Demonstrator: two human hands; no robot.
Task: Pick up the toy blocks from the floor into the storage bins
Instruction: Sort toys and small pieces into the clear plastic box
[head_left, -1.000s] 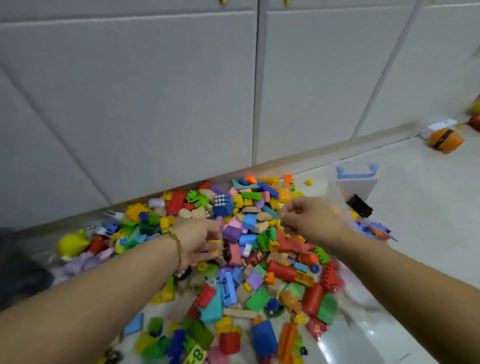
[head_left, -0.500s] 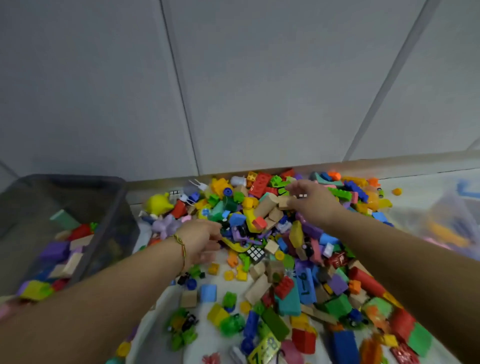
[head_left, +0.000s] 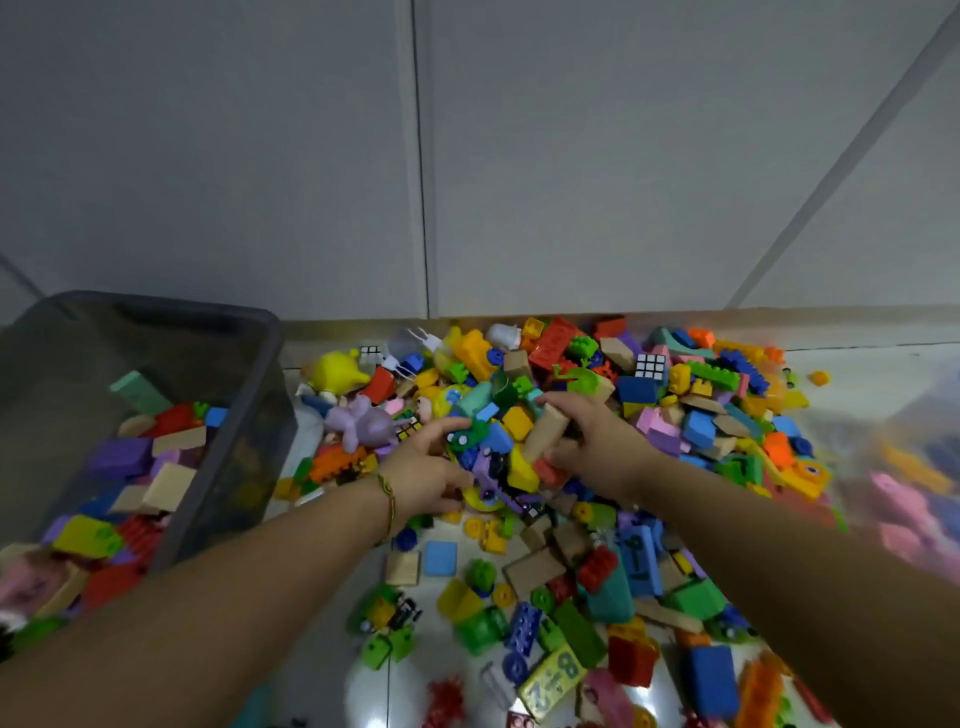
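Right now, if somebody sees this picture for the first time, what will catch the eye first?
The big, many-coloured heap of toy blocks on the floor against the wall, filling the middle and right. In its middle both hands dig: the right hand grips a beige block, the left hand spreads over pieces beside it. At the left stands a grey storage bin, already partly filled with blocks.

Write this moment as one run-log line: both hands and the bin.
left hand: fingers spread on colourful toy-block pile | right hand: grips beige wooden block | grey plastic storage bin: partly filled
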